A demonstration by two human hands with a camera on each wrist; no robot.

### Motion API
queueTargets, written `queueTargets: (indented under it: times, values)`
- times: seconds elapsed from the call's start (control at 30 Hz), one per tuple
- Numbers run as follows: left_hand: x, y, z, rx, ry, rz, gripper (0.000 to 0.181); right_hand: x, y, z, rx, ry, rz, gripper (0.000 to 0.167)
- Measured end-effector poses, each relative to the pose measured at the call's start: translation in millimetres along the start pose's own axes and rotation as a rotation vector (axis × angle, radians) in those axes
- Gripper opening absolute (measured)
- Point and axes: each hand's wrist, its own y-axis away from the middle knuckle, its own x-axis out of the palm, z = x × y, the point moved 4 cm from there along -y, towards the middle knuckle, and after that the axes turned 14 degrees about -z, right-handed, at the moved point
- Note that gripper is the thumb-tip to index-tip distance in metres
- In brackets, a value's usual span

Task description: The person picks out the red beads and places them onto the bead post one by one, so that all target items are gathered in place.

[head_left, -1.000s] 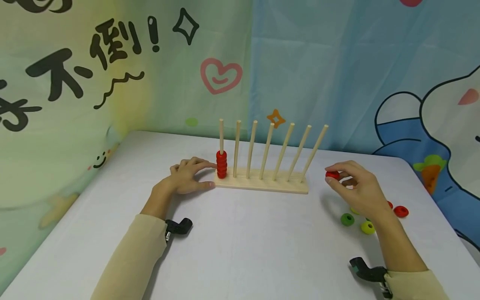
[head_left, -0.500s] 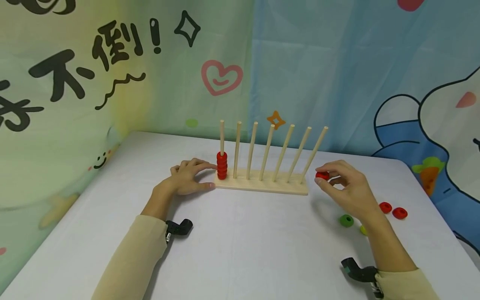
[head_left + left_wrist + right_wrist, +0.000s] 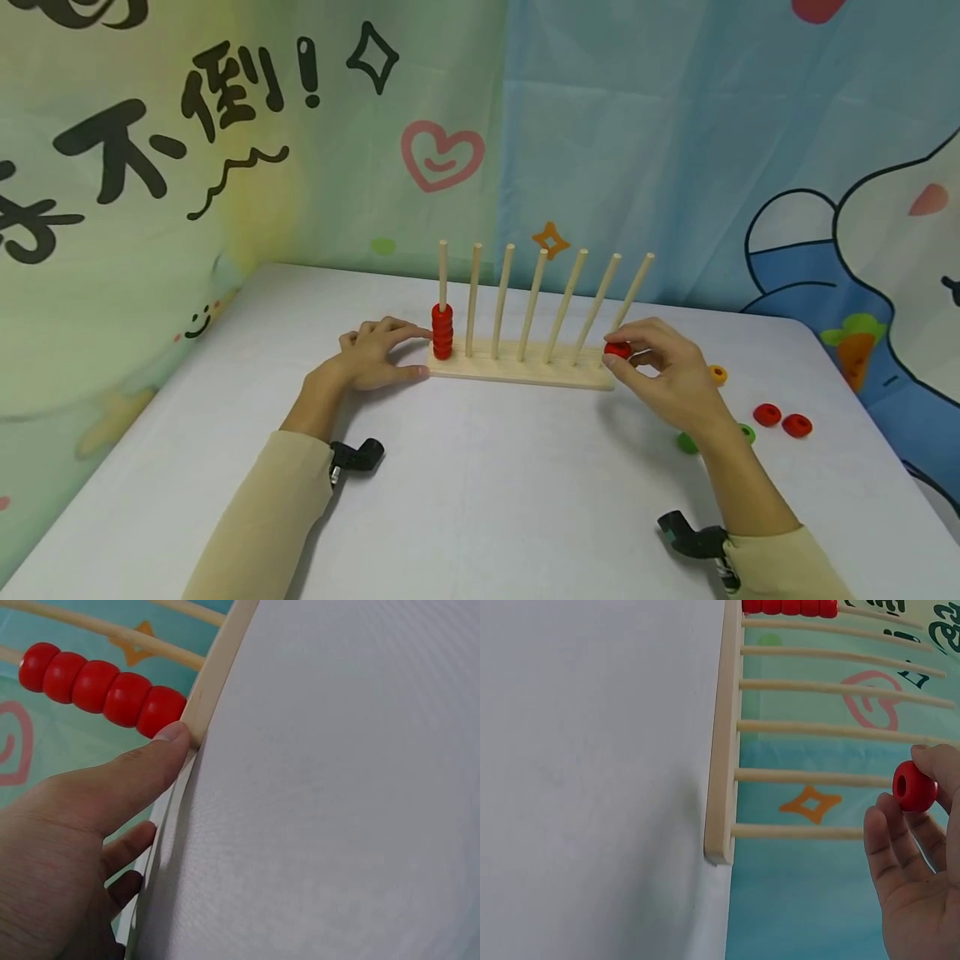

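A pale wooden peg rack (image 3: 521,377) stands on the white table, with several upright pegs in a row. Several red beads (image 3: 442,332) are stacked on its leftmost peg. My left hand (image 3: 375,354) rests at the rack's left end; in the left wrist view its straight thumb (image 3: 142,769) touches the base corner just below the beads. Between thumb and fingers my right hand (image 3: 667,367) pinches one red bead (image 3: 913,787), in front of the rightmost peg and level with its lower part in the head view. The right wrist view shows the bead's hole facing the base.
Right of the rack lie two loose red beads (image 3: 767,415), an orange bead (image 3: 717,375) and green beads (image 3: 687,443), partly hidden by the right forearm. A printed cloth (image 3: 600,125) hangs behind the table.
My right hand has moved left with the red bead, from beside the rack to its rightmost peg. The left hand and the stacked beads have stayed in place.
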Motion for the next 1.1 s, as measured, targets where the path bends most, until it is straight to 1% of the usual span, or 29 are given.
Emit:
queueTargets:
  times: [0.2,0.4,0.5,0.67,0.9,1.1]
  values:
    - [-1.4,0.4,-0.8,0.003,-0.002,-0.003,0.063,8,-1.4,2,-0.001,-0.004,0.004,0.034]
    - [-0.8,-0.2,0.2,0.013,-0.009,-0.005,0.064,17,-3.8,5,-0.011,-0.075,0.016,0.036]
    - [-0.4,0.4,1.0,0.015,-0.015,-0.007,0.064,22,-6.2,8,-0.013,-0.102,0.030,0.034]
    - [-0.1,1.4,1.1,0.018,-0.015,-0.011,0.064,31,-8.4,12,-0.009,-0.113,0.059,0.034]
    - [0.0,1.3,1.6,0.020,-0.012,-0.019,0.064,42,-9.7,16,0.009,-0.162,0.135,0.037]
    - [0.2,1.1,2.0,0.019,-0.012,-0.015,0.064,50,-14.0,21,-0.010,-0.181,0.131,0.036]
